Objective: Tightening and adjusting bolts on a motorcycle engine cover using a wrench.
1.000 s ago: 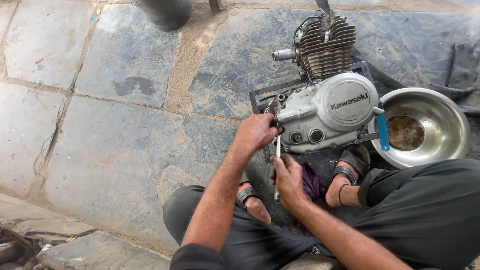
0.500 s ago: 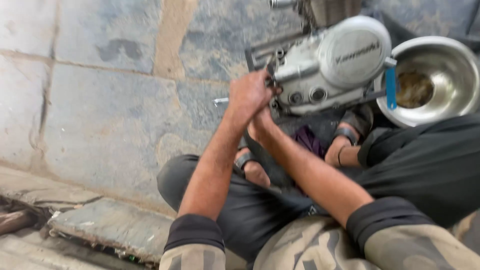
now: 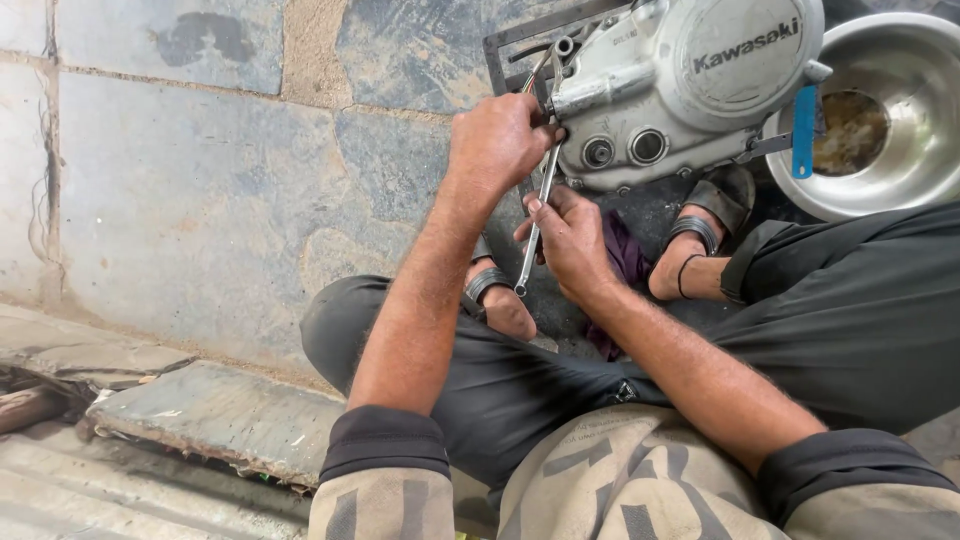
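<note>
A silver motorcycle engine [image 3: 690,90] stands on the stone floor in front of my crossed legs. A long metal wrench [image 3: 540,210] runs from the engine's left end down toward my foot. My left hand [image 3: 495,140] is closed around the upper part of the wrench, right against the engine case. Lower down, my right hand [image 3: 570,235] grips the wrench's shaft with its fingers wrapped round it. Thin wires show at the engine's upper left, behind my left hand.
A steel bowl [image 3: 900,170] with brown residue sits right of the engine, a blue-handled tool [image 3: 803,130] leaning at its rim. My sandalled feet [image 3: 695,235] rest under the engine by a purple cloth [image 3: 625,260]. Stone slabs [image 3: 200,200] spread left; a broken slab edge [image 3: 210,420] lies near.
The view has dropped and closed in on my hands, so the engine's finned cylinder is out of frame. Both hands remain on the wrench at the engine's left end.
</note>
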